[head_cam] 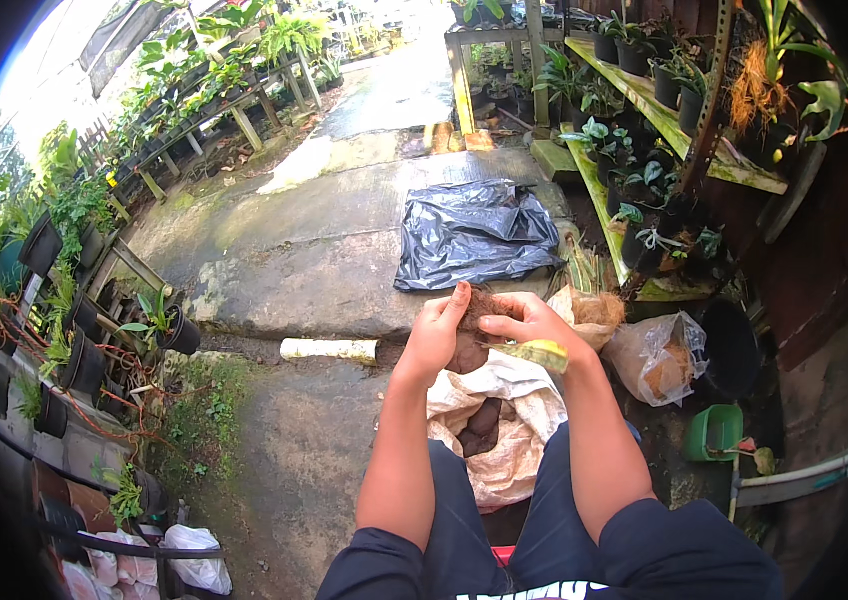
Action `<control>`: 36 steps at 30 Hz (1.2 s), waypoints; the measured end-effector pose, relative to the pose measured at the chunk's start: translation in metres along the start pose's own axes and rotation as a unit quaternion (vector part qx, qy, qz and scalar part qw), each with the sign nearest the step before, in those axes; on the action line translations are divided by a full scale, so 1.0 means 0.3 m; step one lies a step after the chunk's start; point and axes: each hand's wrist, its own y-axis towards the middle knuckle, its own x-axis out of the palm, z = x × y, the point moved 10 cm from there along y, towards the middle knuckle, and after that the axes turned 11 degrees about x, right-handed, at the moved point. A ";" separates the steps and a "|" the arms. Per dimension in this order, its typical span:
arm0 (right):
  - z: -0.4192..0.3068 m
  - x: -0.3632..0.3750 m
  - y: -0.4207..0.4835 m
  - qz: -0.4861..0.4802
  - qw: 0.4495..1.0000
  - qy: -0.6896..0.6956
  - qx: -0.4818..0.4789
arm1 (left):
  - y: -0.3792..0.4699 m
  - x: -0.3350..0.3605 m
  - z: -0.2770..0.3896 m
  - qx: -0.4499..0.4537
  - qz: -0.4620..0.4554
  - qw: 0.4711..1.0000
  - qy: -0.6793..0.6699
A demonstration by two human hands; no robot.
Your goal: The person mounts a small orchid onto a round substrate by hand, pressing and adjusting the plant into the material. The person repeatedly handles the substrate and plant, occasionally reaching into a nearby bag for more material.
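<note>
Both hands meet in front of me around a clump of brown fibrous material (482,306). My left hand (435,326) grips its left side, thumb pointing up. On the other side, the fingers of my right hand (532,322) press into the clump. A yellow-green leaf (540,354) sticks out beneath my right hand by the wrist; whether it joins the clump is hidden. Below the hands, between my knees, stands a white woven sack (529,450) with its mouth rolled open. Dark brown material (482,427) shows inside it.
A black plastic bag (476,236) lies flat on the concrete ahead. To the right are a clear plastic bag of brown fibre (660,364), a green plastic pot (715,433) and plant shelves (664,112). A white pipe piece (330,350) lies left, near hanging pots (82,360).
</note>
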 end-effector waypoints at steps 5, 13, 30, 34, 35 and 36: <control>0.041 -0.014 0.004 -0.032 0.992 0.119 -0.018 | -0.007 0.028 -0.007 0.015 -0.077 0.989 -0.122; 0.008 0.005 -0.013 -0.019 0.971 0.240 -0.003 | -0.022 0.062 -0.012 0.041 -0.152 0.959 -0.235; 0.062 0.055 -0.136 -0.085 0.991 -0.035 0.098 | -0.250 0.117 -0.100 0.000 -0.092 0.982 -0.163; 0.099 0.038 -0.159 -0.014 0.995 -0.029 0.090 | -0.253 0.066 -0.085 0.011 -0.137 0.991 -0.002; 0.084 0.032 -0.161 0.034 0.993 -0.033 0.106 | -0.255 0.058 -0.094 0.005 -0.140 0.990 -0.016; 0.086 0.057 -0.139 -0.053 0.992 -0.020 0.110 | -0.256 0.065 -0.089 0.022 -0.156 0.987 -0.025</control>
